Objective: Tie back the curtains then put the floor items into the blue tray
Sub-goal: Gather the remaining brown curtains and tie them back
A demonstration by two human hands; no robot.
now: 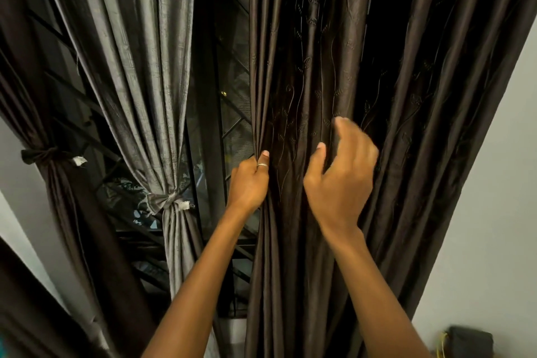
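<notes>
Two hands meet one loose brown curtain [406,125] — left hand [248,183] clenches its edge in curled fingers; right hand [340,180], blurred, touches the folds, grip unclear. Two tied curtains hang left — grey curtain [136,67], dark curtain [58,197] partly cut off.

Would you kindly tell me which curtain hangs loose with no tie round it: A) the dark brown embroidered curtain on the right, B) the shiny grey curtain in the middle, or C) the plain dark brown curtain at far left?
A: the dark brown embroidered curtain hangs untied while the left hand grips its edge; the shiny grey curtain and the plain dark brown curtain each have a knotted tie.
</notes>
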